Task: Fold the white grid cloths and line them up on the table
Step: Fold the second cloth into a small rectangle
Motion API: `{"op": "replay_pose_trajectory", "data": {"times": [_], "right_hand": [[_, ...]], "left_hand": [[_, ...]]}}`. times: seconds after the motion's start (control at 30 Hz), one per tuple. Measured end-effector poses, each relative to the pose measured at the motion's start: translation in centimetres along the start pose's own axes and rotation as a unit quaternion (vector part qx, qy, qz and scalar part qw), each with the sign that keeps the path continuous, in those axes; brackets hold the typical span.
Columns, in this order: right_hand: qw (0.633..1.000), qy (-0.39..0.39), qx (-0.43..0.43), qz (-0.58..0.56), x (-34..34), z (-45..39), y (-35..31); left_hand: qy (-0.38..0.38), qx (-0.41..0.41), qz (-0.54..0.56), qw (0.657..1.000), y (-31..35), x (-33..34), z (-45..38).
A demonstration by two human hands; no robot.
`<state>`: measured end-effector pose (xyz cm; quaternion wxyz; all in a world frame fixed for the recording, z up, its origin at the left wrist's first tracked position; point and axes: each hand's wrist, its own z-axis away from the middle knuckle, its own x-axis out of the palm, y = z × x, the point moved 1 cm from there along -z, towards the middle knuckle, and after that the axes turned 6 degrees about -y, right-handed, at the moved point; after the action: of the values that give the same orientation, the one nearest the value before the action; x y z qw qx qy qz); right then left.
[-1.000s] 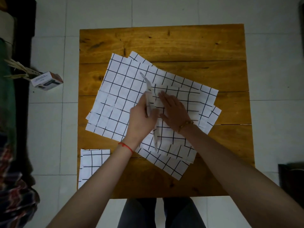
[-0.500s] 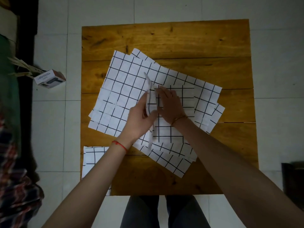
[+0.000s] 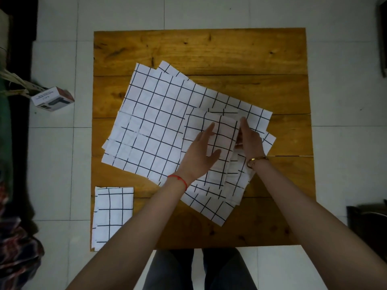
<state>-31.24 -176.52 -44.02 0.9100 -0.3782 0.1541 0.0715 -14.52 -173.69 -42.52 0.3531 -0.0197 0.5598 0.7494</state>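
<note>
Nearest item: the person's legs (image 3: 199, 271) in dark trousers, cut off by the lower frame edge below the table.

Wooden table (image 3: 209, 49): plank top, seen from above; its near left corner is covered by a folded cloth (image 3: 113, 212), white with a black grid, lying flat and well apart from both hands. Its lower end runs to the table's front edge and partly under the left forearm.

Left hand (image 3: 199, 151): red thread at the wrist, fingers straight and spread, palm down, pressing on the left part of the cloth being folded (image 3: 219, 143). Nothing is gripped.

Right hand (image 3: 250, 141): gold bracelet at the wrist, set against the right edge of that same cloth. Its fingers (image 3: 244, 123) point away from the person; whether they pinch the cloth's edge or only rest against it cannot be told, as the underside is hidden.

Cloth being folded: a narrow strip, several layers, lying between the two hands and touching both, on top of the pile. How many folds it holds is hard to make out.

Pile of unfolded cloths (image 3: 155, 126): overlapping grid sheets spread askew across the table's middle; their count is unclear, lower ones showing only corners.

Off the table, left: a small printed box (image 3: 52, 99) on the tiled floor (image 3: 230, 11); its print is too small to read.
</note>
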Motion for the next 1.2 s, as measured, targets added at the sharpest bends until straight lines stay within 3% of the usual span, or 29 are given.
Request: {"op": "replay_pose_trajectory", "data": {"times": [0.1,0.23,0.33,0.67,0.9,1.2], "right_hand": [[0.999,0.016,-0.024,0.042,-0.3,-0.4,0.3],[0.984,0.027,-0.103,0.142,-0.4,-0.9,1.1],[0.978,0.032,-0.142,0.152,-0.3,-1.5,0.6],[0.961,0.004,-0.171,0.215,0.5,-5.4,-1.7],[0.952,-0.017,-0.220,0.214,0.8,-5.8,-2.4],[0.951,-0.032,-0.236,0.197,0.7,-6.7,-2.9]], "left_hand": [[0.059,-0.001,-0.055,0.997,-1.6,-0.8,0.3],[0.113,-0.054,-0.033,0.992,-3.6,-2.6,0.1],[0.111,-0.067,-0.019,0.991,-4.6,-3.6,-0.8],[0.067,0.023,-0.174,0.982,-5.2,-5.1,-4.0],[0.022,-0.012,-0.180,0.983,-6.0,-7.5,-8.2],[0.043,-0.084,-0.125,0.988,-6.0,-8.7,-9.6]]}}
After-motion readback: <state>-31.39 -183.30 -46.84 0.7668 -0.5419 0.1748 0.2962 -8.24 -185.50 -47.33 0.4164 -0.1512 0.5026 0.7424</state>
